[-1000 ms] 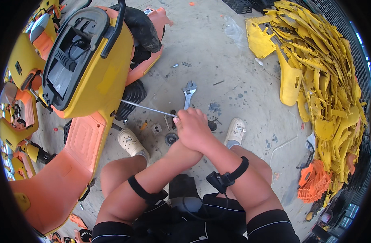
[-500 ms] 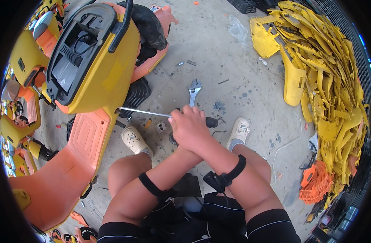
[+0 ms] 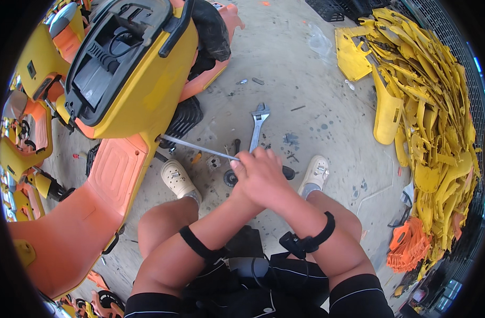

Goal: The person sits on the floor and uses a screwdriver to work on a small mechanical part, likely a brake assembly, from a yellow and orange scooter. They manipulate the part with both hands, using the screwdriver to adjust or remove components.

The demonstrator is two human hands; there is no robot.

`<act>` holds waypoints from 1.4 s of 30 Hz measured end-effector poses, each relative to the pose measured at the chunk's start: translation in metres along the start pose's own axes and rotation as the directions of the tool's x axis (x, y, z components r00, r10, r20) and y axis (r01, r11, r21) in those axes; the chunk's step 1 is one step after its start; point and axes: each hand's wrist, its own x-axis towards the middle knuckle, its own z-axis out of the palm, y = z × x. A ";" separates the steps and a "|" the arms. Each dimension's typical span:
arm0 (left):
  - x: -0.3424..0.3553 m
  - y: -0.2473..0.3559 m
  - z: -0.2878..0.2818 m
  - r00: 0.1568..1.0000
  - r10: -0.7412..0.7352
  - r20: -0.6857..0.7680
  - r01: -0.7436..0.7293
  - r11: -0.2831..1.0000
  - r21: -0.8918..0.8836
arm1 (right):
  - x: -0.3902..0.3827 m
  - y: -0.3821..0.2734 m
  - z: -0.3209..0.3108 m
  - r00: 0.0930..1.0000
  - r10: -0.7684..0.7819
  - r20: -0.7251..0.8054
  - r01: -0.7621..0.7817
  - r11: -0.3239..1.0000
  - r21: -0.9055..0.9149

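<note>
My right hand (image 3: 262, 179) is closed around a screwdriver's handle. Its long metal shaft (image 3: 197, 146) slants left from my fingers to the lower side of a yellow and orange scooter body (image 3: 142, 100). The shaft's tip meets a small opening near the orange footboard (image 3: 118, 164); the tip itself is hidden. The dark butt of the screwdriver (image 3: 288, 173) shows right of my hand. My left hand (image 3: 244, 192) lies crossed beneath the right one, close to the handle, with its fingers covered. An adjustable wrench (image 3: 259, 123) rests on the floor just beyond my hands.
Yellow plastic panels (image 3: 422, 106) are heaped on the right, with stacked orange parts (image 3: 409, 245) at their near end. More yellow and orange scooters (image 3: 38, 61) crowd the left. My beige clogs (image 3: 176, 177) stand on the stained concrete, among small loose parts.
Both hands have shifted a little right and nearer to me, and the shaft slopes more steeply. The whole view has drifted slightly. The shaft's far end stays at the scooter's side.
</note>
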 end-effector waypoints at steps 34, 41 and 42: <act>-0.001 0.014 0.021 0.970 -0.238 -0.052 0.241 0.969 0.059 | -0.006 -0.027 0.000 0.999 0.031 -0.044 -0.029 0.999 0.037; -0.025 0.021 0.033 0.999 -0.029 0.020 0.035 0.852 -0.523 | 0.012 0.030 0.016 0.940 0.181 0.290 -0.125 0.971 -0.204; -0.025 0.018 0.023 0.992 0.008 0.125 0.068 0.802 -0.593 | 0.014 0.036 0.016 0.919 0.216 0.329 -0.145 0.963 -0.226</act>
